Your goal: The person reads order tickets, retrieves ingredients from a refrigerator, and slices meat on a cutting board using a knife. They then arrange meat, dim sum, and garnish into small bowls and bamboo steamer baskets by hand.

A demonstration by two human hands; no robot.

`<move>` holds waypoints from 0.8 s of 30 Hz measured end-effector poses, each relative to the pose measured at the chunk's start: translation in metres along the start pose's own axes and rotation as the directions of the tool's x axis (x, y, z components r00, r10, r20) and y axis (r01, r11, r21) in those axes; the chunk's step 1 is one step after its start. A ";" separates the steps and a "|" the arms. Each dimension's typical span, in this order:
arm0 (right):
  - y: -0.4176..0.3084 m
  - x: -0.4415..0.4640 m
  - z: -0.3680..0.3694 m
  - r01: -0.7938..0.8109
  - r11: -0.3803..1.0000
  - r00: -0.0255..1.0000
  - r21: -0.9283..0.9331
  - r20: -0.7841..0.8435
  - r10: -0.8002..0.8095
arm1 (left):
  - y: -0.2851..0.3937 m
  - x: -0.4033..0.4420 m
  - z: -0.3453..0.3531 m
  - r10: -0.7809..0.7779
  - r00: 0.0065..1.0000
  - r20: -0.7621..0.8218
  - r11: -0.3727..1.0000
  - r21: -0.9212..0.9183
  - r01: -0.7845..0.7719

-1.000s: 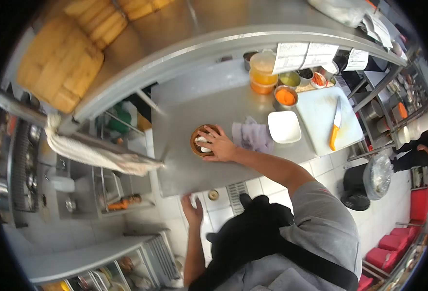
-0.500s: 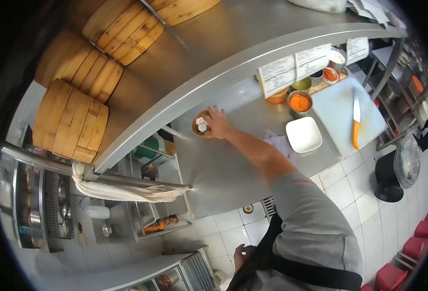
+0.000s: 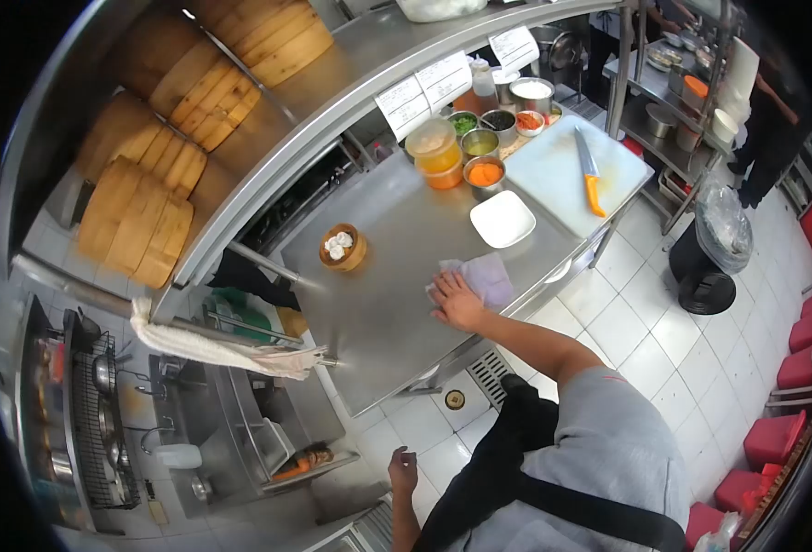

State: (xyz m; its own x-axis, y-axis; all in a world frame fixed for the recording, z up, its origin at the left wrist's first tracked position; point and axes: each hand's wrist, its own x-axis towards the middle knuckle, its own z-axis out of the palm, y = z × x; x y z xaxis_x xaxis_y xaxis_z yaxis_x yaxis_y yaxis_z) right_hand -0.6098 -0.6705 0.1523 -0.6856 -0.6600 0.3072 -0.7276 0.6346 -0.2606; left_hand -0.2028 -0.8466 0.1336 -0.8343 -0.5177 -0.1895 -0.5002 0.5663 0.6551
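My right hand (image 3: 457, 302) lies flat on a pale purple cloth (image 3: 487, 279) near the front edge of the steel table (image 3: 369, 322), its fingers spread. Lower down, my left hand (image 3: 404, 470) hangs beside my body, away from the table. Its fingers are loosely curled, and nothing shows in them. A small bamboo steamer (image 3: 343, 248) with white dumplings (image 3: 338, 244) stands on the table, left of my right hand and apart from it. Beyond the cloth sits a white square bowl (image 3: 503, 220).
An orange-handled knife (image 3: 590, 179) lies on a white cutting board (image 3: 567, 166). Several containers, one with orange filling (image 3: 485, 174), line the table's back. An overhead shelf (image 3: 369, 60) bears stacked bamboo steamers (image 3: 135, 221). A black bin (image 3: 691, 258) stands on the tiled floor.
My right hand has let go of the small bamboo steamer and moved back toward me onto the cloth. My view has shifted, and more of my left arm shows.
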 end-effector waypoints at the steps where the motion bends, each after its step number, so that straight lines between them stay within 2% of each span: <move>1: -0.003 0.005 -0.005 0.075 0.994 0.997 0.074 0.006 -0.075 | 0.004 -0.001 -0.005 -0.010 0.999 -0.033 0.999 -0.048 0.009; 2: -0.002 0.005 -0.011 0.079 0.994 0.997 0.074 0.000 -0.079 | 0.002 -0.006 -0.011 -0.030 0.998 -0.062 0.995 -0.093 0.024; 4: -0.006 -0.005 -0.057 -0.071 0.996 0.997 -0.054 0.039 0.073 | -0.018 -0.024 -0.012 -0.049 0.996 -0.071 0.993 -0.115 0.040; 5: -0.006 -0.018 -0.056 -0.068 0.996 0.996 -0.056 0.048 0.070 | -0.027 -0.037 -0.010 -0.066 0.995 -0.074 0.989 -0.139 0.055; 6: -0.005 -0.030 -0.055 -0.217 0.975 0.975 -0.043 0.043 0.219 | -0.033 -0.053 -0.010 -0.073 0.995 -0.070 0.988 -0.142 0.063; 7: -0.002 -0.041 -0.052 -0.365 0.931 0.930 -0.030 0.035 0.365 | -0.036 -0.067 -0.011 -0.160 0.987 -0.010 0.949 -0.276 0.151; 8: -0.001 -0.049 -0.039 -0.319 0.944 0.947 -0.084 -0.072 0.314 | -0.038 -0.075 -0.011 -0.232 0.971 0.061 0.885 -0.400 0.237; 9: -0.006 -0.051 -0.029 -0.320 0.943 0.946 -0.086 -0.075 0.314 | -0.037 -0.077 -0.012 -0.229 0.972 0.061 0.886 -0.401 0.234; 11: -0.028 -0.039 -0.009 -0.357 0.932 0.933 -0.060 -0.064 0.354 | -0.036 -0.073 -0.023 -0.211 0.978 -0.007 0.845 -0.503 0.179; 12: -0.038 -0.033 -0.004 -0.289 0.955 0.957 -0.072 -0.016 0.289 | -0.048 -0.056 -0.032 -0.178 0.984 0.009 0.843 -0.514 0.158; 13: -0.046 -0.027 0.001 -0.218 0.972 0.975 -0.083 0.033 0.222 | -0.037 -0.035 -0.043 -0.124 0.990 -0.068 0.774 -0.631 0.054; 14: -0.053 -0.021 0.017 -0.148 0.986 0.988 -0.078 0.025 0.151 | -0.024 -0.010 -0.063 0.022 0.982 -0.188 0.843 -0.525 -0.119; 15: -0.059 -0.015 0.033 -0.075 0.995 0.997 -0.073 0.017 0.076 | 0.025 0.005 -0.086 0.032 0.959 -0.283 0.854 -0.490 -0.173; 16: -0.062 -0.009 0.039 -0.069 0.995 0.997 -0.075 0.012 0.071 | 0.041 0.032 -0.102 0.039 0.923 -0.384 0.833 -0.498 -0.242; 17: -0.062 -0.002 0.043 0.049 0.997 0.995 0.051 0.089 -0.053 | 0.072 0.050 -0.127 0.025 0.920 -0.392 0.874 -0.437 -0.210; 18: -0.063 0.003 0.044 0.150 0.971 0.972 0.188 0.151 -0.180 | 0.099 0.069 -0.140 0.020 0.856 -0.516 0.872 -0.409 -0.267; 19: -0.067 0.006 0.030 0.140 0.972 0.975 0.189 0.145 -0.168 | 0.124 0.087 -0.149 0.020 0.780 -0.626 0.870 -0.373 -0.322; 21: -0.071 0.007 -0.022 0.111 0.979 0.953 0.173 0.262 -0.154 | 0.179 0.110 -0.166 0.202 0.668 -0.717 0.826 -0.242 -0.510; 22: -0.063 0.015 -0.028 0.096 0.980 0.956 0.174 0.256 -0.140 | 0.204 0.116 -0.172 0.215 0.672 -0.709 0.823 -0.239 -0.516; 24: -0.037 0.030 -0.040 0.052 0.809 0.989 0.585 0.083 -0.124 | 0.240 0.120 -0.181 0.320 0.594 -0.738 0.814 -0.107 -0.571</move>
State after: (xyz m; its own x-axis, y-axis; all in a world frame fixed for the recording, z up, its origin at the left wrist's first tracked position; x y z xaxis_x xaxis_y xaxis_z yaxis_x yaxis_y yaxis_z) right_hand -0.6025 -0.6983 0.2078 -0.5900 -0.7643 0.2604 -0.6380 0.2435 -0.7306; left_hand -0.3815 -0.8885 0.4004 -0.4848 -0.5997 0.6367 0.0942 0.6879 0.7197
